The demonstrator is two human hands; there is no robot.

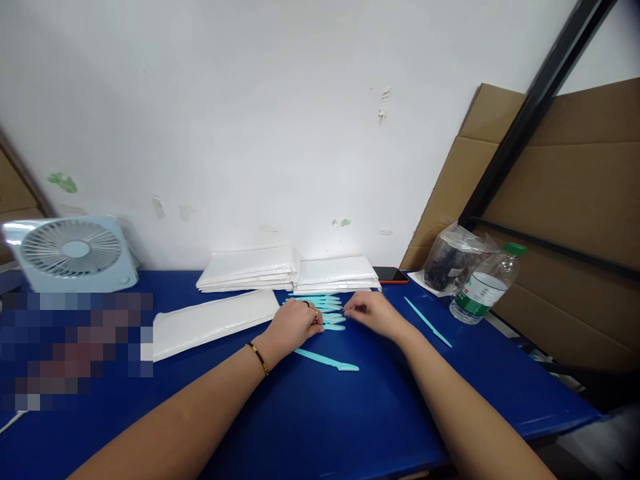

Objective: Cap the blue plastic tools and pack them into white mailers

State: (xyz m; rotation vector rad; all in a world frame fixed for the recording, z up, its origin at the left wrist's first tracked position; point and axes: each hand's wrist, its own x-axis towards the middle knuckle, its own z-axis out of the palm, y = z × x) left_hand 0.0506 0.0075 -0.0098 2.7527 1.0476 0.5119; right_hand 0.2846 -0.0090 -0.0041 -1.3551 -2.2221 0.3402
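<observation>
Several turquoise plastic sticks [327, 308] lie side by side on the blue table [325, 427], just in front of the white packets. My left hand [295, 323] rests on the left end of that row, fingers curled down onto the sticks. My right hand [373, 312] sits at the right end, fingers bent and pinched close to the sticks' tips. What, if anything, either hand grips is hidden. One more turquoise stick [327, 361] lies loose below my left hand, and another stick [427, 322] lies to the right of my right arm.
Two stacks of white padded packets [250, 267] stand by the wall, one loose packet [215, 321] to the left. A small fan [73, 252] is at far left. A phone [390, 274], a clear bag [457, 257] and a water bottle [483, 283] sit right; cardboard behind.
</observation>
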